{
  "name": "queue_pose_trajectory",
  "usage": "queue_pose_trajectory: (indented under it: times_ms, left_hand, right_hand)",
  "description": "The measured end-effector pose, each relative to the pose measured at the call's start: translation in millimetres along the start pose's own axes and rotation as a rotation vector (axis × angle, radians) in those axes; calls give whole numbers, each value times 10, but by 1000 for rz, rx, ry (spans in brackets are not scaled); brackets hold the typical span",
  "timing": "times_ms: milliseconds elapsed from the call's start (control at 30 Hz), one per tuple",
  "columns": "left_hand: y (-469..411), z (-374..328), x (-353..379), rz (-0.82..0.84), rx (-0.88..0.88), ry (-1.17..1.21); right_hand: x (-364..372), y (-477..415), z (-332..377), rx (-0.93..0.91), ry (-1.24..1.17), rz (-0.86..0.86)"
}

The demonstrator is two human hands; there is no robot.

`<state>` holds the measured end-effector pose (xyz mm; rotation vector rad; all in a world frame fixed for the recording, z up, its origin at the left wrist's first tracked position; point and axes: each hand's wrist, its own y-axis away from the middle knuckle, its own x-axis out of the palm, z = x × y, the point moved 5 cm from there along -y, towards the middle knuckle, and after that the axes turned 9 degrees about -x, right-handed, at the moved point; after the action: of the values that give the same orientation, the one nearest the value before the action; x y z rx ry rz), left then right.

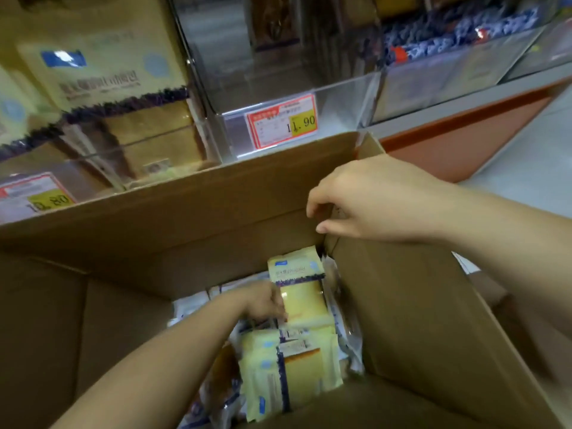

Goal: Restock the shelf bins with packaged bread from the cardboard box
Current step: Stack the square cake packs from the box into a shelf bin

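Cardboard box (185, 218) under "11.90" price tag (283, 120)

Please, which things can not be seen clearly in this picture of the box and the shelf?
Head view: small print on the price tag, blurred.
Head view: what lies under the bread package gripped by the left hand in the cardboard box; packages cover each other.
Head view: whether the right hand pinches the box; its curled fingers hide the contact.
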<state>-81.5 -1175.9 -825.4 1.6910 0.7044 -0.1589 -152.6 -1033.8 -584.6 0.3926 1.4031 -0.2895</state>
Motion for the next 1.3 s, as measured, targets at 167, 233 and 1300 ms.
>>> queue_pose_trajectory:
  times_ms: [167, 233, 1300]
  left_hand:
    - [48, 166, 567, 260, -10, -232]
    - [93, 175, 609, 197, 15, -333]
    - [2167, -440, -716, -608, 361, -821]
  right_hand:
    - [25, 6, 3, -3, 5, -4]
    - [27, 1, 14, 2, 16, -2]
    - [175, 4, 686, -68, -249, 333]
